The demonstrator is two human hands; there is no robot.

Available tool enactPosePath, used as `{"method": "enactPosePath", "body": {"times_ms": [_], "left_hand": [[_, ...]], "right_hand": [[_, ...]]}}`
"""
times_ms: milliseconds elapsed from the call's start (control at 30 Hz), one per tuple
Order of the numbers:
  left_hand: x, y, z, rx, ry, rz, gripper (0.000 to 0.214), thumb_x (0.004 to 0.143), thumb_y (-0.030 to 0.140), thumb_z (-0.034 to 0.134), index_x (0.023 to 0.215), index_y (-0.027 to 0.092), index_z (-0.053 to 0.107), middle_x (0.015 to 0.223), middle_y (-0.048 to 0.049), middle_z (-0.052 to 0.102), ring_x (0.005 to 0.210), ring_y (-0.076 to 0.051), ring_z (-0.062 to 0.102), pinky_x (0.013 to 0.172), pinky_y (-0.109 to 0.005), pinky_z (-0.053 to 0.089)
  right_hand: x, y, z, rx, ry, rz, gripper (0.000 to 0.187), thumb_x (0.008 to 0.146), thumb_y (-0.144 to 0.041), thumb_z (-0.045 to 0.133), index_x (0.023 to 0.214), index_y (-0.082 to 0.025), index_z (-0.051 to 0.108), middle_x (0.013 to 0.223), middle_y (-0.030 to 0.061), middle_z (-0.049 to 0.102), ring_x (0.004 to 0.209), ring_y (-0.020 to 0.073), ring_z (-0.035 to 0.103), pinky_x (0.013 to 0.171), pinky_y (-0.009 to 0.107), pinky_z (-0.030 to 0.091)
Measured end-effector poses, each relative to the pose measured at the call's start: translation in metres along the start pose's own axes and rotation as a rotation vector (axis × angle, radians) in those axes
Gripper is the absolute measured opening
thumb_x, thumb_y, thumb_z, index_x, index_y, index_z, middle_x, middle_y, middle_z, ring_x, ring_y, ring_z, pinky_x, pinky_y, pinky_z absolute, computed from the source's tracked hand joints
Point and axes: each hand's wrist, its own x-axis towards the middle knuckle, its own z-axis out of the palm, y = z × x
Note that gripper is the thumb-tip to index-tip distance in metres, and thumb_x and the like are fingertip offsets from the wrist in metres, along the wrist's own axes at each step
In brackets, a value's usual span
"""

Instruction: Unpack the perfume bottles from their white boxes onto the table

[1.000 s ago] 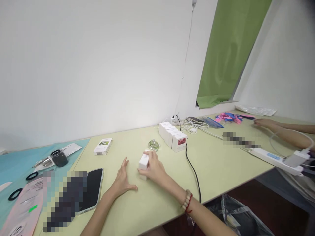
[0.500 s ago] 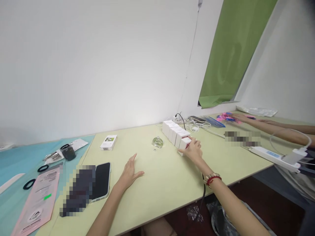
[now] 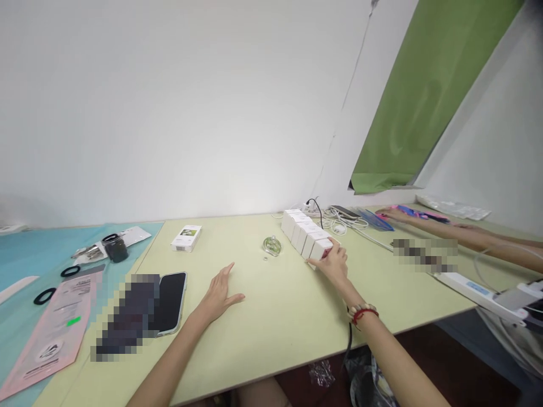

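My right hand (image 3: pixel 335 263) has its thumb and fingers around the nearest small white box (image 3: pixel 319 249), which shows a red patch on the side by my fingers. That box stands at the near end of a row of several white boxes (image 3: pixel 297 225), close against its neighbour. My left hand (image 3: pixel 219 294) rests on the pale yellow table (image 3: pixel 263 322), fingers stretched out and thumb apart, holding nothing. Between the hands and the wall lies a clear round item with green inside (image 3: pixel 272 245), with a tiny clear piece (image 3: pixel 265 259) beside it.
Left of my left hand are a phone (image 3: pixel 171 302), a flat white box (image 3: pixel 186 238), a pink packet (image 3: pixel 55 333) and a dark jar (image 3: pixel 115 247). White cables (image 3: pixel 339 226) and a power strip (image 3: pixel 470 288) lie to the right. Another person's arm (image 3: pixel 458 234) reaches toward pink and blue items (image 3: pixel 418 213).
The view has tilted slightly. My right hand keeps its hold on the end box, which now sits more evenly against the row. The other person's hand has moved left over the pink items.
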Motion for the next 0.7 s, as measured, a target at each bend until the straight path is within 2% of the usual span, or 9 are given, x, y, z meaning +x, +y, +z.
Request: {"method": "enactPosePath", "body": {"times_ms": [100,167,233,267,300,367,467,567,700], "left_hand": [[-0.001,0.002,0.001,0.017,0.031,-0.002,0.071,0.08,0.046,0.051,0.138,0.023,0.017,0.137,-0.0117,0.035,0.127,-0.026,0.033,0.103,-0.045,0.028],[-0.002,0.005,0.001,0.046,0.052,0.001,0.064,0.082,0.044,0.049,0.136,0.022,0.023,0.134,-0.0108,0.039,0.125,-0.025,0.036,0.103,-0.044,0.029],[-0.002,0.009,0.002,0.088,0.073,-0.01,0.051,0.083,0.04,0.047,0.13,0.024,0.033,0.128,-0.0085,0.044,0.121,-0.024,0.041,0.101,-0.043,0.031],[-0.003,0.01,0.003,0.109,0.088,-0.019,0.045,0.084,0.038,0.047,0.126,0.024,0.039,0.125,-0.0077,0.047,0.118,-0.023,0.043,0.1,-0.042,0.033],[-0.002,0.011,0.004,0.132,0.106,-0.03,0.04,0.083,0.036,0.047,0.121,0.023,0.043,0.121,-0.0073,0.049,0.116,-0.023,0.045,0.099,-0.041,0.034],[-0.001,0.01,0.006,0.179,0.15,-0.061,0.035,0.082,0.034,0.047,0.115,0.023,0.048,0.118,-0.0072,0.05,0.115,-0.023,0.045,0.099,-0.042,0.034],[0.007,0.001,0.007,0.245,0.224,-0.127,0.031,0.08,0.029,0.047,0.111,0.021,0.05,0.114,-0.0078,0.053,0.112,-0.024,0.047,0.098,-0.045,0.034],[0.023,-0.016,0.003,0.305,0.303,-0.21,0.029,0.08,0.021,0.043,0.107,0.019,0.052,0.105,-0.0079,0.057,0.105,-0.023,0.052,0.095,-0.044,0.036],[0.053,-0.041,-0.007,0.394,0.415,-0.318,0.034,0.078,0.016,0.039,0.109,0.015,0.052,0.108,-0.0114,0.057,0.11,-0.025,0.049,0.1,-0.047,0.029]], "right_hand": [[-0.008,-0.005,-0.003,0.01,0.03,-0.012,0.11,0.049,-0.047,0.072,0.134,-0.015,0.011,0.116,0.0196,0.035,0.107,0.0364,0.038,0.08,0.044,0.036],[-0.018,-0.017,-0.002,-0.032,0.141,-0.031,0.114,0.049,-0.045,0.073,0.136,-0.012,0.007,0.127,0.0249,0.024,0.116,0.0406,0.029,0.086,0.048,0.032],[-0.034,-0.039,0.002,-0.065,0.234,-0.129,0.101,0.059,-0.039,0.068,0.137,-0.013,0.009,0.134,0.0239,0.015,0.123,0.0402,0.02,0.092,0.051,0.026],[-0.043,-0.052,0.005,-0.058,0.228,-0.2,0.092,0.064,-0.035,0.064,0.136,-0.014,0.012,0.136,0.0221,0.016,0.124,0.0388,0.019,0.095,0.051,0.024],[-0.052,-0.067,0.011,-0.037,0.187,-0.282,0.085,0.065,-0.031,0.062,0.135,-0.015,0.016,0.135,0.0203,0.019,0.123,0.0376,0.022,0.096,0.05,0.024],[-0.07,-0.098,0.024,0.035,0.005,-0.481,0.073,0.065,-0.024,0.059,0.13,-0.022,0.028,0.129,0.0143,0.03,0.118,0.0323,0.032,0.094,0.045,0.029],[-0.085,-0.142,0.047,0.109,-0.149,-0.633,0.064,0.063,-0.016,0.059,0.122,-0.029,0.038,0.122,0.0096,0.038,0.111,0.0288,0.041,0.089,0.042,0.035],[-0.084,-0.172,0.065,0.122,-0.075,-0.595,0.069,0.062,-0.018,0.064,0.125,-0.03,0.036,0.126,0.011,0.036,0.113,0.0326,0.04,0.089,0.048,0.034],[-0.08,-0.185,0.069,0.147,0.059,-0.556,0.088,0.06,-0.028,0.071,0.134,-0.028,0.025,0.137,0.0142,0.021,0.122,0.0374,0.029,0.095,0.055,0.026]]}}
